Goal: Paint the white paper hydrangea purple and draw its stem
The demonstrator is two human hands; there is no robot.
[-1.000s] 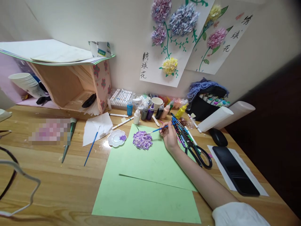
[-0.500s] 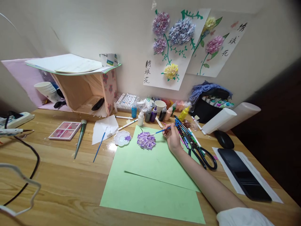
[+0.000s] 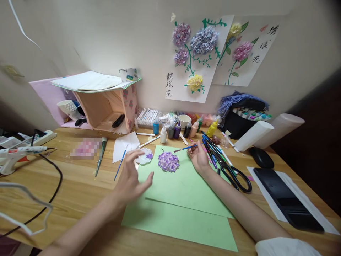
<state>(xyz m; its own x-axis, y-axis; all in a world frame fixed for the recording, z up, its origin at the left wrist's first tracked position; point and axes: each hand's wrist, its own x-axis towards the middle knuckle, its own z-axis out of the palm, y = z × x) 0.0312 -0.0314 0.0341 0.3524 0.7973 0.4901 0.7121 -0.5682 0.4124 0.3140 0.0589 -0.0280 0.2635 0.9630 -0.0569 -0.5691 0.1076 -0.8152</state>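
My right hand (image 3: 198,156) pinches a blue paintbrush (image 3: 184,148), its bristle end just above and right of a purple-and-white paper flower (image 3: 168,162). That flower lies on the upper of two light green sheets (image 3: 186,188). Slightly blurred, my left hand (image 3: 133,177) hovers over the left edge of the green paper, fingers apart and holding nothing. Just beyond its fingertips is a white flower-shaped palette (image 3: 144,159) with purple paint, partly behind the fingers. A second blue brush (image 3: 120,165) rests on the table left of that hand.
Paint bottles (image 3: 177,131) line the back. Pens and black scissors (image 3: 236,176) lie beside my right forearm, with a black phone (image 3: 287,199) farther right. A glue gun (image 3: 18,156) and cables are at the left. Flower pictures (image 3: 198,64) hang on the wall.
My left hand has come into view from the lower left, reaching toward the palette. The brush tip has drawn back slightly from the flower. The whole view has shifted a little.
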